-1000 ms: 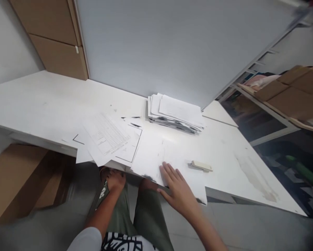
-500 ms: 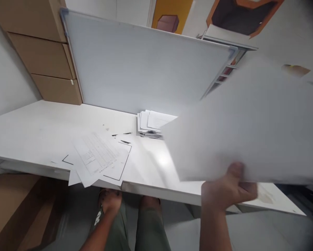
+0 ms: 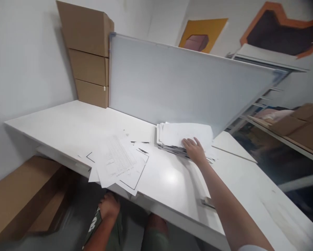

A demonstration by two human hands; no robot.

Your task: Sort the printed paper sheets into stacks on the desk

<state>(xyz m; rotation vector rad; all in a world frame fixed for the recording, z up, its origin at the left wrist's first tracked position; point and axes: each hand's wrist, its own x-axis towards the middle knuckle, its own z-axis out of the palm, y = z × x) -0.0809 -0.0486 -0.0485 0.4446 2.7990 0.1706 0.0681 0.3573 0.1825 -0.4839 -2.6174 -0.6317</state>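
On the dark green trouser leg (image 3: 118,228), below the table's front edge, the left hand (image 3: 109,205) is rested with its fingers curled; whether anything is enclosed by them cannot be told. Above it, a white sheet printed with a grey table (image 3: 114,162) is laid askew over a white sheet with black border lines (image 3: 135,181), and the front edge of the white rectangular table (image 3: 59,122) is overhung by both. These seem to be left unsorted. Farther right, a thick, uneven stack of white paper (image 3: 172,134) is set at the back of the table, so the gathering can be judged well advanced, though the edges have not been squared. On its top sheet the right hand (image 3: 194,150) is laid palm down, its fingers extended and slightly parted, with nothing seen gripped.

Around these, a long brown cardboard box (image 3: 25,188) is stowed under the table at far left, and three brown cardboard boxes (image 3: 87,61) are piled in the corner. Reach behind the stack is blocked by a large grey-white board (image 3: 182,80). A slim cream-coloured tool (image 3: 208,202) is partly hidden by the right forearm. At far right, brown boxes (image 3: 299,122) are shelved.
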